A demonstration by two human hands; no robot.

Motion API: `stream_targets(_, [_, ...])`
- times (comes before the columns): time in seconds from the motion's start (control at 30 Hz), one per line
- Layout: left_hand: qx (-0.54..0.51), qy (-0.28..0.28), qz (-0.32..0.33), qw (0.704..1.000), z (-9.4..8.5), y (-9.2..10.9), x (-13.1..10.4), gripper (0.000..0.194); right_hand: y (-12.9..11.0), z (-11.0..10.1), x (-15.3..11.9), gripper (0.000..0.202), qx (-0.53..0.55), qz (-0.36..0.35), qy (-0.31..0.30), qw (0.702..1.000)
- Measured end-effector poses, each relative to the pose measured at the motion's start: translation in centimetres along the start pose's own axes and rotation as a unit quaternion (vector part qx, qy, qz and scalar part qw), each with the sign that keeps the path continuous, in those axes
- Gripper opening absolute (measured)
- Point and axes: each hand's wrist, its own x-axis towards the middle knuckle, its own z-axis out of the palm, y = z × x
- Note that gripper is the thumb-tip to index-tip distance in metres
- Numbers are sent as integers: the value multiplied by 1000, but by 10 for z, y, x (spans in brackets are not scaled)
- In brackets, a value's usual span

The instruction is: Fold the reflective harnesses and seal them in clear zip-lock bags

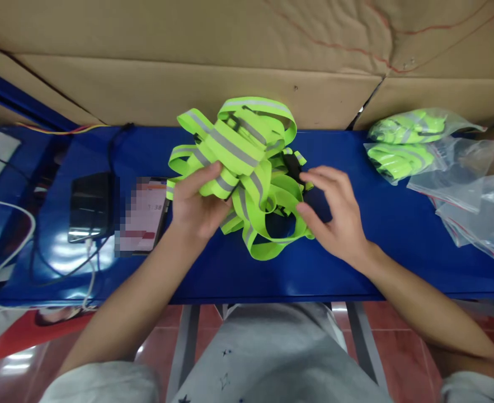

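A tangled bundle of neon yellow-green straps (234, 148) with grey reflective stripes lies at the middle of the blue table. My left hand (200, 207) grips the left side of the bundle, its thumb over the straps and its other fingers partly hidden beneath. At the bundle's right side is my right hand (334, 215), fingers apart, with the fingertips beside a black piece (292, 166) and the thumb near a loop of strap. Dark buckle parts show among the upper folds.
Two bagged strap bundles (406, 131) and clear zip bags (481, 196) lie at the right. A phone (144, 215), a black box (89, 207) and cables are at the left. Cardboard (188, 87) stands along the back of the blue table (314, 280).
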Motion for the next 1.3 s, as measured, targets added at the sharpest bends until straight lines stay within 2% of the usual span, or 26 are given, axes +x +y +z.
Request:
stream_targets(0.1, [16, -14, -30, 999, 4, -9, -5, 22, -12, 6, -3, 53, 2, 3, -66, 998])
stream_targets(0.17, [17, -21, -33, 999, 7, -12, -8, 25, -14, 10, -4, 55, -1, 20, -86, 996])
stream_targets(0.37, [6, -30, -33, 999, 11, -9, -12, 30, -4, 11, 1, 18, 68, 53, -82, 993])
stream_targets(0.53, [25, -15, -14, 999, 11, -10, -10, 36, 4, 6, 7, 19, 137, 52, -128, 981])
stream_targets(0.63, [51, -32, 17, 998, 9, -12, -9, 45, 7, 2, 9, 19, 131, 49, -157, 978])
stream_targets(0.67, [60, -42, 29, 997, 8, -12, -10, 49, 8, 1, 9, 16, 119, 44, -141, 982])
stream_targets(0.73, [75, -64, 50, 994, 7, -11, -11, 55, 8, -2, 9, 13, 109, 41, -63, 991])
stream_targets(0.8, [90, -90, 50, 991, 6, -11, -14, 58, 9, -5, 9, 38, 131, 52, 10, 990])
stream_targets(0.83, [99, -105, 41, 989, 6, -12, -16, 58, 9, -6, 9, 53, 151, 60, 20, 986])
stream_targets(0.87, [110, -123, 32, 986, 6, -12, -18, 59, 10, -8, 9, 67, 174, 67, 9, 983])
stream_targets(0.93, [136, -163, 14, 977, 7, -15, -23, 63, 10, -10, 10, 82, 216, 76, -69, 971])
stream_targets(1.03, [151, -206, 10, 967, 9, -21, -29, 66, 9, -8, 9, 74, 265, 88, -170, 945])
stream_targets(1.17, [91, -220, -13, 971, 16, -24, -32, 65, 3, 0, 5, 57, 256, 98, -177, 945])
stream_targets(1.3, [84, -220, 24, 972, 20, -23, -37, 57, -2, 3, 5, 46, 269, 101, -165, 944])
